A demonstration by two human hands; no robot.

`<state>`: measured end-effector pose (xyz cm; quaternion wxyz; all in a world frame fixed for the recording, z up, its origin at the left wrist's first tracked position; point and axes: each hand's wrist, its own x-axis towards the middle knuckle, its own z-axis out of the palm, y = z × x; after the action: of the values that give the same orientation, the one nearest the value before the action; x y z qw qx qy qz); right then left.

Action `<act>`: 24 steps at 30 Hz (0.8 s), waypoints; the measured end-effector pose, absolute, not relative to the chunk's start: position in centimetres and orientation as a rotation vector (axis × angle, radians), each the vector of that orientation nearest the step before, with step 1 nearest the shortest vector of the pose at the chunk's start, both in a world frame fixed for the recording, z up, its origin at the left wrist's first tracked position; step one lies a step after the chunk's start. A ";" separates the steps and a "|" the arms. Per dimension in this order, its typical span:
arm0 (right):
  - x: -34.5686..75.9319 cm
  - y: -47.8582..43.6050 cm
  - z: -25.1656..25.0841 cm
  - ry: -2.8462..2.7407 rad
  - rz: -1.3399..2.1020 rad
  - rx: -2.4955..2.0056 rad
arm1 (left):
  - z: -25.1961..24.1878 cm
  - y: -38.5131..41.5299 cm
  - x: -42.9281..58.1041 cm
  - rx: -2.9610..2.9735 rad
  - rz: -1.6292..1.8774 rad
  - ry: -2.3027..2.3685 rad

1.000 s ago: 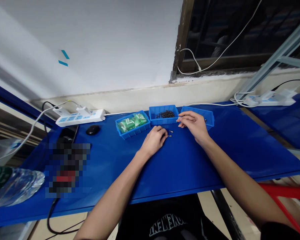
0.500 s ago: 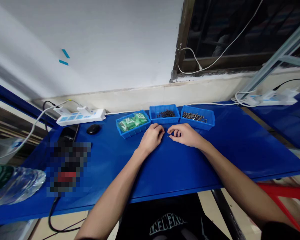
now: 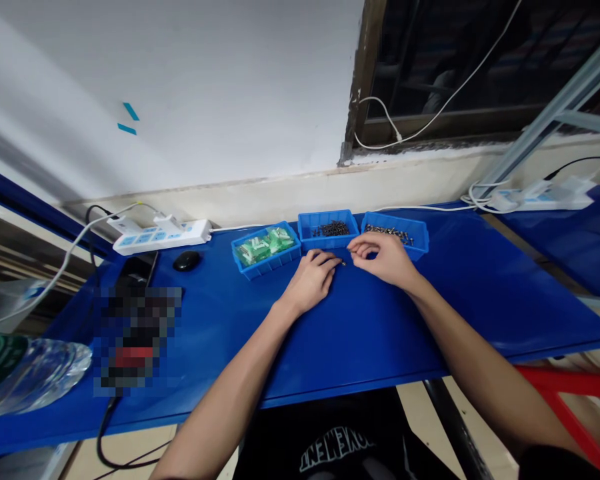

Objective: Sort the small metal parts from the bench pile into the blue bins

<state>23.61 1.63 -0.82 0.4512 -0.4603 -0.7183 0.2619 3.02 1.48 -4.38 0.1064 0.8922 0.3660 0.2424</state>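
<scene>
Wall: white (image 3: 205,100), with a dark window (image 3: 445,67) at right, rising behind the table's far edge.
Blue table (image 3: 350,340): glossy; near edge at the person's lap.
Blue bins: left bin (image 3: 273,264), middle bin (image 3: 330,245) and right bin (image 3: 416,251), in a row near the far edge.
Left hand (image 3: 310,280): palm down, thumb apart from fingers.
Right hand (image 3: 387,260): thumb and forefinger tips close; cannot tell if they grip anything.
Small metal piece (image 3: 343,263): before the middle bin, at the left fingertips; visible end points rightward, full long axis unclear.
</scene>
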 end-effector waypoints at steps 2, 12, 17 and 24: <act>23.9 1.8 -0.6 -1.583 0.484 -1.205 | -4.4 1.3 3.2 2.648 0.643 1.052; 23.5 1.9 -0.5 -1.276 0.256 -1.235 | -3.9 1.1 3.4 2.669 0.687 0.959; 23.3 1.9 -0.5 -1.256 0.362 -1.201 | -4.1 1.0 3.5 2.639 0.705 0.998; 23.2 1.9 -0.4 -1.253 0.461 -1.210 | -4.1 1.1 3.4 2.498 0.773 1.034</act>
<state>23.19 1.85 -0.44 0.6209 -0.5264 -0.5451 0.2007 3.36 1.11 -4.05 0.1642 0.8763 0.3627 0.2714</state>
